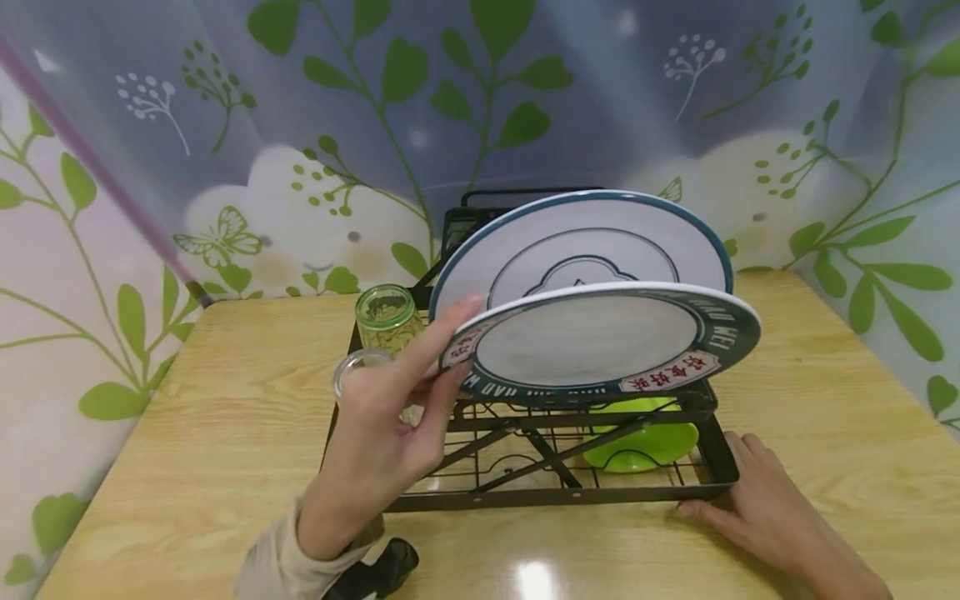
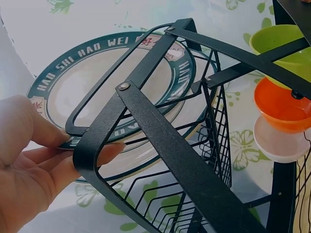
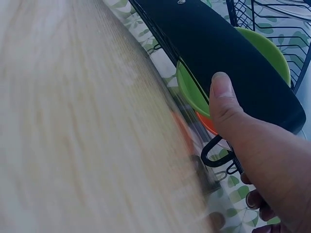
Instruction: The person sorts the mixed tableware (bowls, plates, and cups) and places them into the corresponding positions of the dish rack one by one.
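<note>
My left hand [image 1: 390, 408] pinches the left edge of a dark-rimmed plate [image 1: 585, 342] with lettering, thumb on one face and fingers on the other. This plate leans at a slant in the upper part of a black folding dish rack [image 1: 525, 500]. Behind it stands a second plate [image 1: 607, 221], white with a blue-green rim. My right hand [image 1: 772, 508] grips the rack's front right corner, its thumb [image 3: 224, 94] lying on the flat black bar and its fingers curled underneath. Inside the rack, low on the right, sits a lime green bowl [image 1: 637, 446].
A green glass [image 1: 386, 312] and a clear glass [image 1: 360, 360] stand at the rack's left side. In the left wrist view, an orange bowl [image 2: 282, 104] and a pale bowl [image 2: 277, 141] appear with the green one. A leaf-patterned backdrop [image 1: 420, 150] rises behind the wooden table [image 1: 225, 375].
</note>
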The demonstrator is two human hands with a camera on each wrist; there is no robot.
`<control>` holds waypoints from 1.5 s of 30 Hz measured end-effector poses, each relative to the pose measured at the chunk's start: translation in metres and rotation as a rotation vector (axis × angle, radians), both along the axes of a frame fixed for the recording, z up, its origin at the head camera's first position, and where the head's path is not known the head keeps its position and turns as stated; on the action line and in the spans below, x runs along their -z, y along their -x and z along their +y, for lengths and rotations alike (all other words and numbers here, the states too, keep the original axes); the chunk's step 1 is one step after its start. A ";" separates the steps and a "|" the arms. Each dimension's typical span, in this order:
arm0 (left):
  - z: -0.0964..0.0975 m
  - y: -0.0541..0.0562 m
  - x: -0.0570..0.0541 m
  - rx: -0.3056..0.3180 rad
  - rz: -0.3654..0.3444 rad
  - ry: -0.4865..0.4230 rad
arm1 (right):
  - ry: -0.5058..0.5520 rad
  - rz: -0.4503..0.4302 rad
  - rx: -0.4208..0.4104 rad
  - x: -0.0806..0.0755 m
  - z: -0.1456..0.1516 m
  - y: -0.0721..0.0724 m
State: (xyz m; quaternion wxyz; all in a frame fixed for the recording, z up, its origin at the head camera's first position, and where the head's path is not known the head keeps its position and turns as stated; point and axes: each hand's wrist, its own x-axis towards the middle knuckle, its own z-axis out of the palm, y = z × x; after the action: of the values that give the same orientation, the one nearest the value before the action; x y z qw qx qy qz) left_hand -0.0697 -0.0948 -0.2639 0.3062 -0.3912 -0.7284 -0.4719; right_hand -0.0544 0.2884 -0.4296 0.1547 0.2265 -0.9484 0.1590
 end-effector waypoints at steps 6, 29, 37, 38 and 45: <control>0.001 -0.001 -0.002 -0.002 0.014 0.017 | -0.006 0.024 -0.001 -0.004 0.003 0.005; 0.005 0.000 0.002 -0.116 0.042 -0.009 | -0.006 -0.010 0.021 0.003 0.000 -0.002; 0.005 0.002 0.007 -0.166 0.075 -0.022 | -0.033 -0.041 0.036 0.001 0.000 -0.002; 0.005 0.002 0.007 -0.168 0.078 -0.025 | -0.036 -0.056 0.042 0.001 -0.001 -0.003; 0.006 0.003 0.005 -0.204 0.116 -0.018 | -0.039 -0.101 0.076 -0.002 -0.002 -0.003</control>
State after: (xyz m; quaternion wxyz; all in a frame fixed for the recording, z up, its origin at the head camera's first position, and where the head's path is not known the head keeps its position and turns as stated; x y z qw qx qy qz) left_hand -0.0727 -0.0888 -0.2693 0.3979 -0.3390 -0.7412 -0.4212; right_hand -0.0519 0.2861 -0.4276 0.1079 0.1851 -0.9658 0.1460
